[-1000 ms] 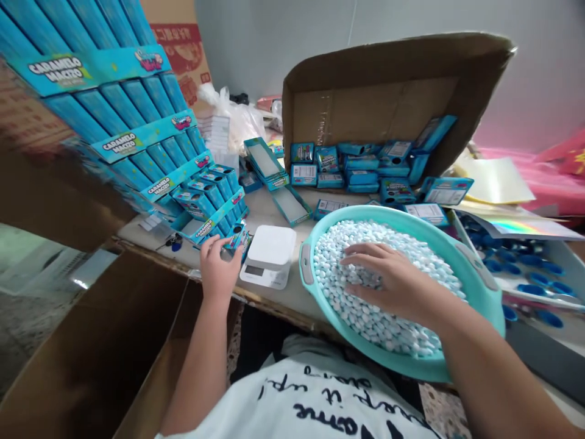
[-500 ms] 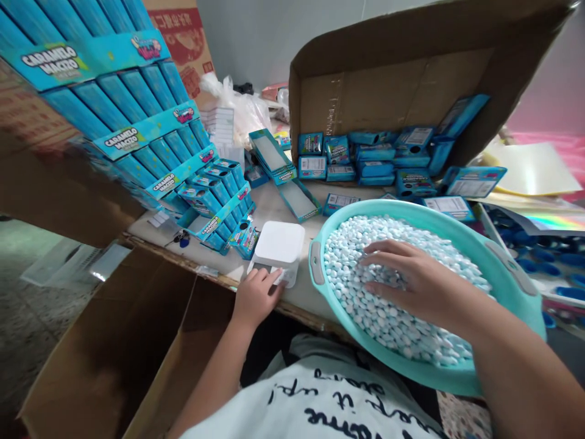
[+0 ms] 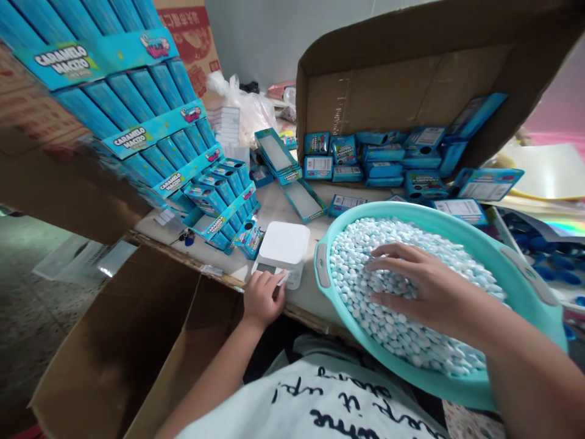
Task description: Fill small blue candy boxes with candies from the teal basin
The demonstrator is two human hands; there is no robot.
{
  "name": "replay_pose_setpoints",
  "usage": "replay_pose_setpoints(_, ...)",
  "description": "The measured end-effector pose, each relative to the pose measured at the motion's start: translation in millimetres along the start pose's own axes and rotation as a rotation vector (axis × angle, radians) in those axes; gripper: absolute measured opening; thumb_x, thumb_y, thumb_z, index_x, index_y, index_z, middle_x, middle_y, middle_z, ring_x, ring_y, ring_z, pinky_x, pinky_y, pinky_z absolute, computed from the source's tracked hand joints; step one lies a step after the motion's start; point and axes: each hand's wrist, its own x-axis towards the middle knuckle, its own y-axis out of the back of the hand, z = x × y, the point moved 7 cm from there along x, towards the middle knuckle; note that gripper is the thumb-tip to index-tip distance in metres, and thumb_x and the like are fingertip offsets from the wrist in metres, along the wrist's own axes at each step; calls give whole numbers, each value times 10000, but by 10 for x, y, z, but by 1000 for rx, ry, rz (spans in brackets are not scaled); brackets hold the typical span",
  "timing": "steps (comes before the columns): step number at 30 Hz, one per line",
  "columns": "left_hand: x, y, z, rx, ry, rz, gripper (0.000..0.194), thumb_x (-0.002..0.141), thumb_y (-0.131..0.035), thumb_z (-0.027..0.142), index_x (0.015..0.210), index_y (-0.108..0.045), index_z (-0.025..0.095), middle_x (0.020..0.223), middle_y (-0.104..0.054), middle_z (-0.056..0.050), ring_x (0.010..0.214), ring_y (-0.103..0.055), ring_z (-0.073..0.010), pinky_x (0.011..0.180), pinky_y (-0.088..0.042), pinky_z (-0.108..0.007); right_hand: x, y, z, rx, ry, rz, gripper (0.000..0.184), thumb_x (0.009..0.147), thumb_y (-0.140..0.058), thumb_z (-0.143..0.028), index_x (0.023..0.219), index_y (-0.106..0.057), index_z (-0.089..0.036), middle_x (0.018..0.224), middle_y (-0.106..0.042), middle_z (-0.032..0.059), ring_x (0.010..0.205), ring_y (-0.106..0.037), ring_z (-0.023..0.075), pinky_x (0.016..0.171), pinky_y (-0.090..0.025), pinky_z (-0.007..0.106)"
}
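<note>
- On the far left, your blue display cartons [image 3: 137, 122] stand stacked in tiers, most rows already filled with small boxes; the nearest tier looks only partly filled.
- At the far middle, the big open cardboard case [image 3: 411, 79] shelters a heap of small blue boxes [image 3: 370, 160], and some open trays [image 3: 292, 183] lie flat on the table [image 3: 274, 210] beside it, so plenty of packing looks left.
- The teal basin [image 3: 525, 286] at near right is close to full of white candies [image 3: 365, 244]; I judge little has been drawn from it.
- Your right hand [image 3: 429, 289] lies in the candies, fingers spread and slightly curled, palm down; I cannot tell whether it has any gathered beneath.
- The white scale [image 3: 284, 244] sits just left of the basin with nothing on its platform: no weighing is under way.
- Your left hand [image 3: 264, 297] rests at the scale's near edge, fingers [image 3: 274, 280] together, touching its front panel and holding nothing.
</note>
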Motion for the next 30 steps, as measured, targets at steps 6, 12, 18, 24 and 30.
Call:
replay_pose_setpoints(6, -159, 68, 10, -90, -41, 256, 174, 851, -686, 185, 1011, -625, 154, 602, -522, 40, 572, -487, -144, 596, -437, -274, -32, -37, -3, -23, 8, -40, 347, 856, -707, -462, 1171, -687, -319, 1326, -573, 87, 1243, -514, 344, 1021, -459, 585)
replay_pose_setpoints(12, -141, 252, 54, -99, -93, 342, 322, 788, -747, 122, 701, -454, 222, 616, -475, 62, 627, -510, -120, 781, -530, -298, -43, -17, 52, 45, 14, 18, 218, 951, -576, -390, 1083, -733, -318, 1250, -619, 71, 1168, -588, 290, 995, -496, 529)
replay_pose_setpoints(18, 37, 584, -677, -138, 378, 621, 899, 644, -897, 244, 1404, -424, 157, 1346, -502, -187, 1281, -520, -278, 1089, -482, -467, -99, 143, 152, -20, 0, 217, 205, 967, -555, -349, 965, -747, -276, 1125, -697, 45, 1006, -672, 244, 866, -555, 445)
replay_pose_setpoints(24, 241, 55, -1157, -685, 768, 312, 910, 635, -898, 290, 1425, -454, 205, 1351, -609, -167, 1217, -639, -272, 1008, -565, -416, -80, 291, 127, -54, -112, 349, 234, 951, -576, -472, 1046, -713, -308, 1094, -738, 28, 1036, -673, 292, 882, -544, 510)
replay_pose_setpoints(30, 289, -49, -1137, -655, 879, 264, 565, 641, -893, 317, 1132, -687, 129, 1097, -755, -129, 1012, -728, -243, 971, -574, -397, 36, 43, -15, -138, -146, 114, 681, 881, -577, -687, 1449, -531, -313, 1612, -378, 85, 1447, -323, 494, 1086, -344, 763)
